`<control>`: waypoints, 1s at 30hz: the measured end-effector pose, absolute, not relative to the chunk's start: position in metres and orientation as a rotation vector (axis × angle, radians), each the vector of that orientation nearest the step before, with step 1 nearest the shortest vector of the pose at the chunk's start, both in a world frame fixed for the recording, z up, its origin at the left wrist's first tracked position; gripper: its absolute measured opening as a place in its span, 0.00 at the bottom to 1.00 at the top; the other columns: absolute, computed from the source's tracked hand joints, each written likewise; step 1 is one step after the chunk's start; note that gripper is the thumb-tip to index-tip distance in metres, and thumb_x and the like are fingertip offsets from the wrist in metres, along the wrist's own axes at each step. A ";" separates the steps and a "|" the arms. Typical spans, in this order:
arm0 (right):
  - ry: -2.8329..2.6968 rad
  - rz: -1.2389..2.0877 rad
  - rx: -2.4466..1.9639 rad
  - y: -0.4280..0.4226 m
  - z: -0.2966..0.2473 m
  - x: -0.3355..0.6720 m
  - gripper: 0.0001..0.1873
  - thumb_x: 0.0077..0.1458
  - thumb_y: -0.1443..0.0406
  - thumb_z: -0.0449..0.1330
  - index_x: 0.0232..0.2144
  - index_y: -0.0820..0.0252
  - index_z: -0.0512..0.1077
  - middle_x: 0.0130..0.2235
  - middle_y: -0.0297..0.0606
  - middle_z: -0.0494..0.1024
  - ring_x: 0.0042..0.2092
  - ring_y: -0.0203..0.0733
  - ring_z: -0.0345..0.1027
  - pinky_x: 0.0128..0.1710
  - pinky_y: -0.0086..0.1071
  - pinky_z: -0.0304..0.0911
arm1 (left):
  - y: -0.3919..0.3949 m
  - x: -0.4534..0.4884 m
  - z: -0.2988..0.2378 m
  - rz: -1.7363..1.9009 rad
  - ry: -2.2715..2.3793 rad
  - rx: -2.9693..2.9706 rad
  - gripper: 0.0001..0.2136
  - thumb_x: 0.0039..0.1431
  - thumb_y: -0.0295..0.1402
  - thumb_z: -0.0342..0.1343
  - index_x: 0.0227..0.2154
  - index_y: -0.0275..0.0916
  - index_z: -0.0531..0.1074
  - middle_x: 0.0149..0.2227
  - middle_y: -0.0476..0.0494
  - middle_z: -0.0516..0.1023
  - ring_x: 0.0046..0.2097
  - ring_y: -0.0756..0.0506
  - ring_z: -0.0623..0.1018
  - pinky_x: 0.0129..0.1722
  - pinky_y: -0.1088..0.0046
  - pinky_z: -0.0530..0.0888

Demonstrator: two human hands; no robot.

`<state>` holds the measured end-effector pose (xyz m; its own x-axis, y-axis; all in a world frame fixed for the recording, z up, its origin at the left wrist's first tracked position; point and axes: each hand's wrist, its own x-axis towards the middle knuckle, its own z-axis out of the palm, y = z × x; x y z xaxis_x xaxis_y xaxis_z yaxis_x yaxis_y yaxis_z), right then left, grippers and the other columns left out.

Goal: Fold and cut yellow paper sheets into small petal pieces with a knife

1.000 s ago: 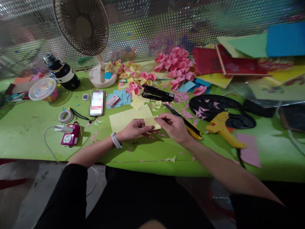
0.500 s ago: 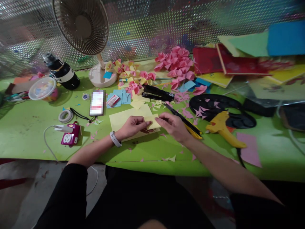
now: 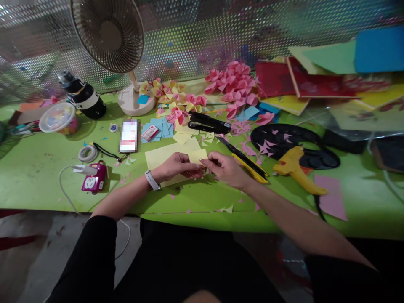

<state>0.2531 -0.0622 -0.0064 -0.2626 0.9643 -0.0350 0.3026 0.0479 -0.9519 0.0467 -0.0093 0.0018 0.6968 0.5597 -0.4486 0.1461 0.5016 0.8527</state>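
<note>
A small piece of yellow paper (image 3: 197, 156) is pinched between both hands, just above the green table. My left hand (image 3: 179, 166), with a pale wristband behind it, is closed on the paper's left and lower edge. My right hand (image 3: 222, 167) grips the right corner with thumb and fingers. Under my left hand lies a larger yellow sheet (image 3: 160, 155). A yellow and black box cutter (image 3: 248, 163), blade out, rests close to my right hand. Behind the hands sits a black stapler (image 3: 210, 123).
A yellow glue gun (image 3: 295, 170) lies at right, by a black tray (image 3: 261, 141) with pink scraps. Folded pink paper pieces (image 3: 232, 82) are heaped at the back. A fan (image 3: 135, 101), a black bottle (image 3: 85, 99), a phone (image 3: 128, 135) and a purple plug adapter (image 3: 94, 179) stand left.
The small yellow paper has turned upward, showing more of its face above the fingers. My right hand has shifted slightly down, and my left fingers have closed lower on the paper.
</note>
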 end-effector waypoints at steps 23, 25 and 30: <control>-1.453 1.594 -1.253 -0.056 -0.001 0.273 0.15 0.50 0.55 0.71 0.23 0.58 0.77 0.23 0.36 0.79 0.21 0.33 0.67 0.18 0.28 0.59 | -0.001 0.038 0.008 0.248 0.684 1.129 0.21 0.47 0.46 0.73 0.29 0.29 0.76 0.34 0.34 0.85 0.35 0.47 0.85 0.39 0.71 0.82; -1.459 1.601 -1.241 -0.053 0.003 0.278 0.13 0.51 0.56 0.70 0.25 0.59 0.78 0.24 0.37 0.80 0.23 0.35 0.69 0.20 0.29 0.63 | 0.001 0.036 0.009 0.265 0.680 1.135 0.21 0.48 0.45 0.72 0.29 0.29 0.76 0.35 0.33 0.85 0.35 0.46 0.85 0.39 0.71 0.82; -1.442 1.502 -1.292 -0.048 -0.002 0.290 0.09 0.51 0.57 0.69 0.29 0.57 0.81 0.25 0.37 0.81 0.24 0.37 0.71 0.21 0.31 0.64 | 0.003 0.033 0.010 0.287 0.671 1.164 0.19 0.51 0.43 0.71 0.31 0.29 0.77 0.36 0.33 0.85 0.36 0.46 0.86 0.39 0.71 0.82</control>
<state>0.2896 -0.0482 -0.0016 -0.2785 0.9400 -0.1971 0.1583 -0.1575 -0.9748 0.0331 0.0034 0.0104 0.7731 0.5373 -0.3369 0.1280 0.3880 0.9127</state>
